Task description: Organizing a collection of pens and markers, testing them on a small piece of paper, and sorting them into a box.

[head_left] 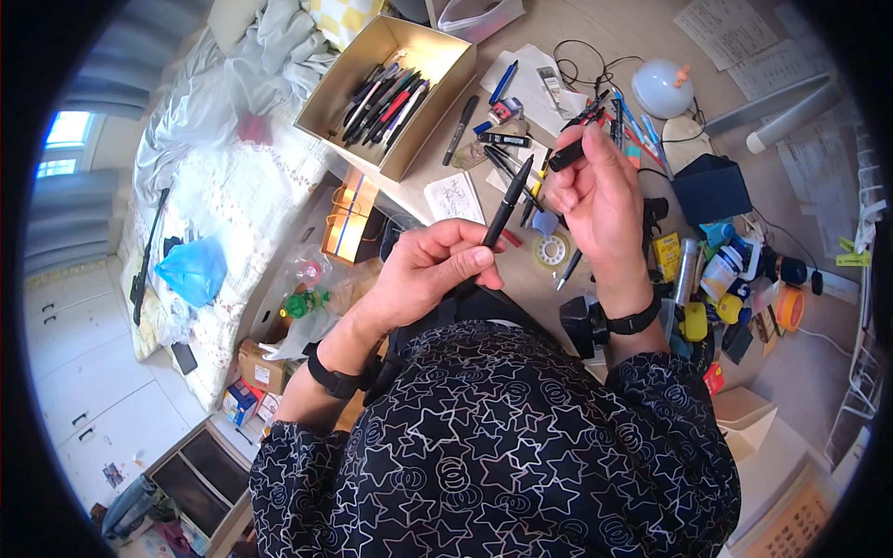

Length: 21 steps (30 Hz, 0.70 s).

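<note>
My left hand (437, 268) grips a black pen (509, 206) between thumb and fingers, its tapered tip pointing up and away from me. To its right, my right hand (600, 191) is raised above the desk. Its thumb and fingers pinch a short black pen cap (566, 155), held apart from the pen's tip. Below the hands on the desk are a roll of clear tape (551, 249), a dark pen (568, 270) and a small sketched card (454, 199).
A gold box (445, 67) full of pens stands at the far left of the desk. Loose pens, papers (532, 79) and cables lie beyond my hands. On the right are a white round lamp (662, 87), a dark navy box (712, 189) and cluttered bottles (721, 272). A bed adjoins on the left.
</note>
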### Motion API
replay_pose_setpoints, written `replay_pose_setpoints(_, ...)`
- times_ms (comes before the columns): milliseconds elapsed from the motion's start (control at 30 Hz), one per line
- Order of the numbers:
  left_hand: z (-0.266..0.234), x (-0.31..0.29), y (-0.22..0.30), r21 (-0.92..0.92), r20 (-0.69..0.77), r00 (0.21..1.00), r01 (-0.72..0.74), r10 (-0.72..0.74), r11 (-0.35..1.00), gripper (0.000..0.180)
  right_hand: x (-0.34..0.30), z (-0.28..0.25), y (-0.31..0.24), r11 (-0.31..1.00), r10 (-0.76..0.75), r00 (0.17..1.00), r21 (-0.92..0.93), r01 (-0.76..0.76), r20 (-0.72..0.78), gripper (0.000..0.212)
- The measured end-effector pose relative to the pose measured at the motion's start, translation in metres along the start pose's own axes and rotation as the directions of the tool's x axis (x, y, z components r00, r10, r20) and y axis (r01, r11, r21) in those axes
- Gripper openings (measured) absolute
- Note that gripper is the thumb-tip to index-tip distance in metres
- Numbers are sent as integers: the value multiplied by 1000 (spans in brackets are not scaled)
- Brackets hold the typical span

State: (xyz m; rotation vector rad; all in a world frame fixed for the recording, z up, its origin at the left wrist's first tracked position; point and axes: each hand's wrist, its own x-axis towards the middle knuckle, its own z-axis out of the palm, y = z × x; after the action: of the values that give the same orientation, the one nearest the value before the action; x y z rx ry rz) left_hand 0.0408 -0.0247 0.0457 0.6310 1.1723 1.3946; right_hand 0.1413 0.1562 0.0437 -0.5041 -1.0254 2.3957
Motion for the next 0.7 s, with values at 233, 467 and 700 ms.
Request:
replay_pose_setpoints(233, -5, -5, -3, 63, -53, 998, 41, -37, 997, 22, 4, 5, -3, 991, -48, 999, -124, 47, 2, 27)
replay_pose_setpoints(467, -8, -5, 3, 124, -52, 996, 76, -70, 989, 22, 3, 4, -5, 978, -14, 999, -208, 25, 52, 27)
replay_pose_setpoints(700, -8, -1, 5, 126, -47, 995, 92, -87, 988, 22, 6, -1, -7, 975, -34, 998, -218, 45, 56, 27)
